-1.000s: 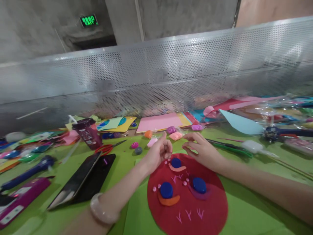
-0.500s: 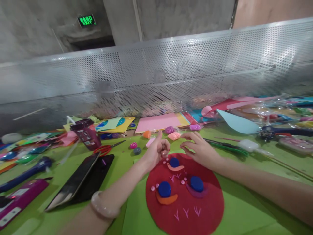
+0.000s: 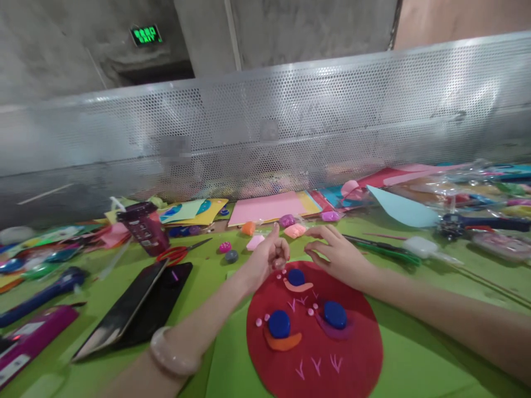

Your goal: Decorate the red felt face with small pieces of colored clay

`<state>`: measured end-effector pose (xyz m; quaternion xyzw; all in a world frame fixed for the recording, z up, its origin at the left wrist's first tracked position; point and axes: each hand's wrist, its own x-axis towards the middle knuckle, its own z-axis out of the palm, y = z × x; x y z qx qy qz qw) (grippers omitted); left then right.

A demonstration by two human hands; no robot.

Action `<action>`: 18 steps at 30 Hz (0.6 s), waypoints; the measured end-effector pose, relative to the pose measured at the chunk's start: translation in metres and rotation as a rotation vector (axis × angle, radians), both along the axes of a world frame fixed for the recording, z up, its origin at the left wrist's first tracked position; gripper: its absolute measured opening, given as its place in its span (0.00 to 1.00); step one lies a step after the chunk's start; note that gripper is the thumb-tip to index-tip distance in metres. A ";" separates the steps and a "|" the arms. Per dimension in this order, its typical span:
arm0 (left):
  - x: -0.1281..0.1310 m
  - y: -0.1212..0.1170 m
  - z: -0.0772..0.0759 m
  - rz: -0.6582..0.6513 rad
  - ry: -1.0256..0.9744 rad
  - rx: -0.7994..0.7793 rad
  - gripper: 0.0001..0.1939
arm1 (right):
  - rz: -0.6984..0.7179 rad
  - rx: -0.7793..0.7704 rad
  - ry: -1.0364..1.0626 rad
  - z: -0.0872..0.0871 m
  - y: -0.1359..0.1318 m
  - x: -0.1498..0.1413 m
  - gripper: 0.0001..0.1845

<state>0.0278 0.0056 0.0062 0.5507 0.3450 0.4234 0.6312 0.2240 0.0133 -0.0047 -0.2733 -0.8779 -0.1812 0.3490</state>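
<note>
The green table (image 3: 440, 315) runs back to a perforated metal panel (image 3: 269, 127); its near edge is out of view. Open room lies right of the large round red paper disc (image 3: 309, 345), with a narrower strip on the left before the black tablet-like case (image 3: 157, 304), crossed by the left forearm. Small wrapped clay pieces (image 3: 294, 230) lie just beyond the hands, and green-handled scissors (image 3: 385, 251) lie beyond the right forearm.

The left hand (image 3: 265, 258) is at the disc's far-left rim, thumb raised and fingers curled inward; whether anything is pinched inside cannot be told. The right hand (image 3: 340, 257) is over the far-right rim, fingers bent and loosely spread, with a modest gap to the thumb and nothing seen in it.

The disc lies flat on a green sheet (image 3: 228, 337), in the near middle of the table, its near rim cut off by the view. Being round, it has no clear long axis. The orange crescent (image 3: 284, 341) below the near-left blue round piece (image 3: 279, 324) runs roughly left to right, both ends turned towards the far edge
</note>
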 end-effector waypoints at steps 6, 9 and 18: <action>0.004 -0.002 -0.003 -0.055 0.177 0.007 0.32 | 0.000 -0.004 -0.011 -0.001 -0.001 -0.001 0.08; 0.004 -0.002 -0.003 -0.041 0.198 0.033 0.32 | -0.002 -0.008 -0.030 0.000 -0.001 -0.001 0.09; 0.004 -0.001 -0.005 -0.082 0.193 0.045 0.32 | 0.001 -0.056 -0.039 -0.003 -0.002 -0.003 0.07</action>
